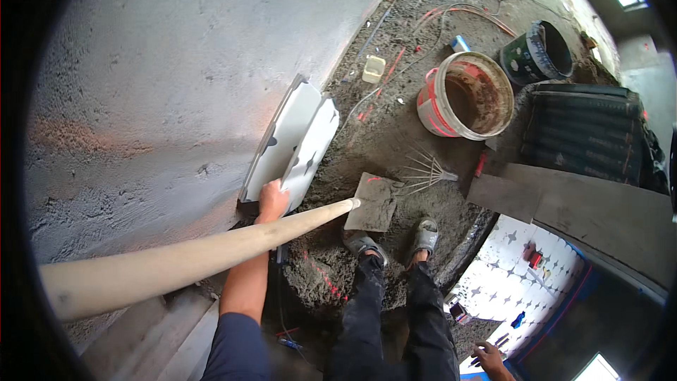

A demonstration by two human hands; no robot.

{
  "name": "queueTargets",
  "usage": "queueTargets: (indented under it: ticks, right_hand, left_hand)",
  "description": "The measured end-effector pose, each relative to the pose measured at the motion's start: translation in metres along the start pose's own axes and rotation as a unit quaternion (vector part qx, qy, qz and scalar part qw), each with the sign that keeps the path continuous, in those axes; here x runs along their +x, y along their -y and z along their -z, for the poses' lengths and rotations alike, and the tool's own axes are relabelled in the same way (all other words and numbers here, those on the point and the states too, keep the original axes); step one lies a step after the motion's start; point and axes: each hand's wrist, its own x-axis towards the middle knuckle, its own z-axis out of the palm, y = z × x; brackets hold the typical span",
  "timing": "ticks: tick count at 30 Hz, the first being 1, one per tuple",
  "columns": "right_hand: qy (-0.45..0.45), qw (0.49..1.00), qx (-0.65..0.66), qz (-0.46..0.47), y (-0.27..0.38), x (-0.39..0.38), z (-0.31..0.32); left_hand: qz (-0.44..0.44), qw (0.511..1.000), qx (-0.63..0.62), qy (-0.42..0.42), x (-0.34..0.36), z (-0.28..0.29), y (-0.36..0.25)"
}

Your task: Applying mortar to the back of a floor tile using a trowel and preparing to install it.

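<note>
My left hand (272, 201) is closed on the lower part of white tiles with dark corner details (310, 142), which stand against the grey wall. A long pale wooden pole (190, 252) crosses over my left forearm, its far end at a grey square plate (369, 208) on the rough floor by my feet. At the lower right, my right hand (488, 358) hangs with fingers apart, holding nothing, near a white patterned tiled surface (486, 275).
A dirty bucket (430, 102), a dark bucket (522, 63), a clear tub (374, 68) and a fan of tines (434, 171) lie ahead. Cables and pipes cross the rough floor. A dark padded stack (578, 134) and grey boards (592, 219) are to the right.
</note>
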Motion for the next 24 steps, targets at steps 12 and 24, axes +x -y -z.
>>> queueTargets:
  ticks: [12,24]
  right_hand:
    - [-0.001,0.987,-0.067,0.148,-0.067,0.032,-0.041]
    - [-0.058,0.940,-0.128,0.310,0.132,-0.019,0.012]
  left_hand:
    - [0.023,0.999,-0.015,0.033,-0.229,0.127,0.022]
    - [0.002,0.953,0.275,0.129,-0.410,0.229,0.076]
